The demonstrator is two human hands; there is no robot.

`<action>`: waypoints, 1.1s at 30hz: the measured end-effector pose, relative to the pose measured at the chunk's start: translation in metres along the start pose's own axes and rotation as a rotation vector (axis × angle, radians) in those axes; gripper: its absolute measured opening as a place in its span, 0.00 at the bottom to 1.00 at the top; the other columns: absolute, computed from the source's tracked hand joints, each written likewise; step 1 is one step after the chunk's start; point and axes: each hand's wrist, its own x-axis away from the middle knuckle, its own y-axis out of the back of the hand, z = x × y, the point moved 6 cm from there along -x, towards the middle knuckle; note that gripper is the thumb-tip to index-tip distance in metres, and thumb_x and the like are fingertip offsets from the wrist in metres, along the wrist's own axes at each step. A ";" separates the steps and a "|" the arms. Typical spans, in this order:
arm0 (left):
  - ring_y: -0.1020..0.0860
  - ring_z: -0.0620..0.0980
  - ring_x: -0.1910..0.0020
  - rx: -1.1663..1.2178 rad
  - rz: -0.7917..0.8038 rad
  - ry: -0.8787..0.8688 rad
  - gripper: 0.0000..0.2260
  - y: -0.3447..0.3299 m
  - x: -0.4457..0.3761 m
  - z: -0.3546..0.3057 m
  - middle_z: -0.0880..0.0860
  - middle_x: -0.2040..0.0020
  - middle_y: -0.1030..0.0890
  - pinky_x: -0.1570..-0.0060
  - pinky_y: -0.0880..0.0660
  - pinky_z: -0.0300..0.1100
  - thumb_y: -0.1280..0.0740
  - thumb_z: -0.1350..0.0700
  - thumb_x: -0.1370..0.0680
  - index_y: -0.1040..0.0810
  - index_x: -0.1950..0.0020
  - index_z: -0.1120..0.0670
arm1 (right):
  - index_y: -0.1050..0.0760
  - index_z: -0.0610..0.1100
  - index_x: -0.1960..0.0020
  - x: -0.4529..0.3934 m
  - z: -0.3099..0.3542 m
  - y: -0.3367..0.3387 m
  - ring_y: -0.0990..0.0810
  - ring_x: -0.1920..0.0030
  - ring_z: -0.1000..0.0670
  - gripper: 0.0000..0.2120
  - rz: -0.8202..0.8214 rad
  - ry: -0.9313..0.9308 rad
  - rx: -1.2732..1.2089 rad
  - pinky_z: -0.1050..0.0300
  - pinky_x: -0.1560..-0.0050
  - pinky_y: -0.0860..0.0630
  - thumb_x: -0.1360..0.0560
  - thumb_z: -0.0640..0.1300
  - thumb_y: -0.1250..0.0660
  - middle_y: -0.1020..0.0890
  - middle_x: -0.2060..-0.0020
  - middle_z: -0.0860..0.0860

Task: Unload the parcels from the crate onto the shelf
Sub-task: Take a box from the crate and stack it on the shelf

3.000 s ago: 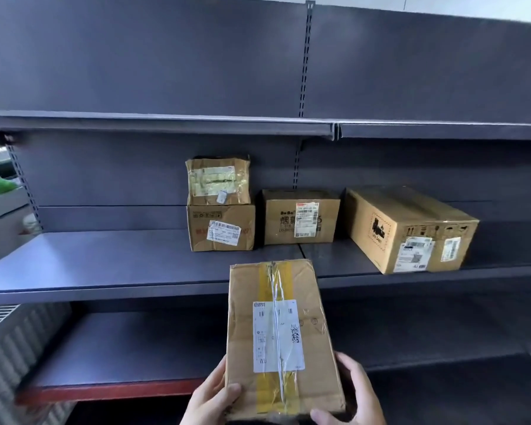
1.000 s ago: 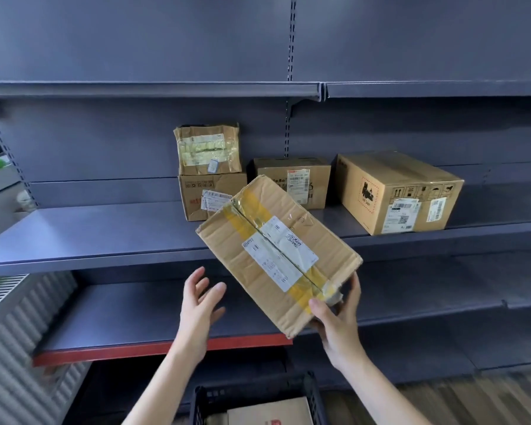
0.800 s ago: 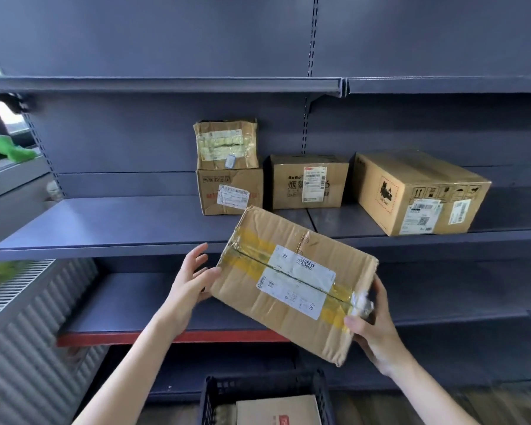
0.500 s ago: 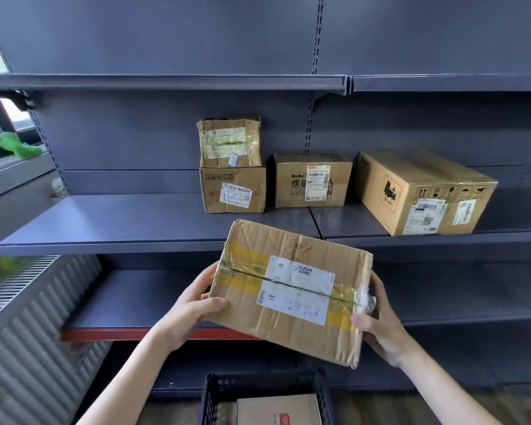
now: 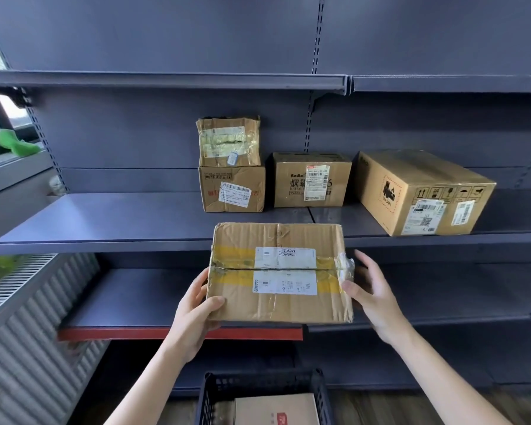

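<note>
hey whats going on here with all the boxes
A person is holding a taped parcel between the left hand and right hand, level with the front edge of the shelf. Four boxes already sit on that shelf, two of them stacked. Another parcel waits in the black crate below.

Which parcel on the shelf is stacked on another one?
The crumpled, tape-covered parcel, leftmost of the group. It sits on top of the small box; the middle box and the large box stand directly on the shelf.
</note>
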 end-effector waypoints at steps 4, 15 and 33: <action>0.20 0.51 0.53 0.069 -0.076 -0.004 0.26 0.004 0.001 0.007 0.50 0.47 0.17 0.59 0.24 0.51 0.34 0.57 0.32 0.28 0.35 0.44 | 0.40 0.67 0.35 0.014 -0.003 -0.006 0.32 0.33 0.55 0.45 0.044 0.031 0.121 0.49 0.33 0.33 0.48 0.65 0.24 0.31 0.33 0.56; 0.22 0.52 0.43 -0.130 0.025 -0.123 0.30 -0.012 -0.001 -0.018 0.49 0.40 0.21 0.51 0.21 0.49 0.28 0.47 0.38 0.28 0.36 0.38 | 0.39 0.70 0.39 0.020 -0.009 -0.007 0.37 0.31 0.53 0.39 -0.008 0.011 0.157 0.49 0.32 0.40 0.46 0.62 0.26 0.30 0.38 0.67; 0.24 0.46 0.39 -0.258 0.065 -0.224 0.28 -0.060 -0.056 -0.052 0.40 0.41 0.22 0.50 0.25 0.39 0.30 0.53 0.36 0.32 0.42 0.30 | 0.38 0.69 0.42 -0.028 0.024 0.028 0.32 0.44 0.75 0.34 -0.088 0.116 0.188 0.69 0.50 0.33 0.40 0.49 0.26 0.28 0.48 0.77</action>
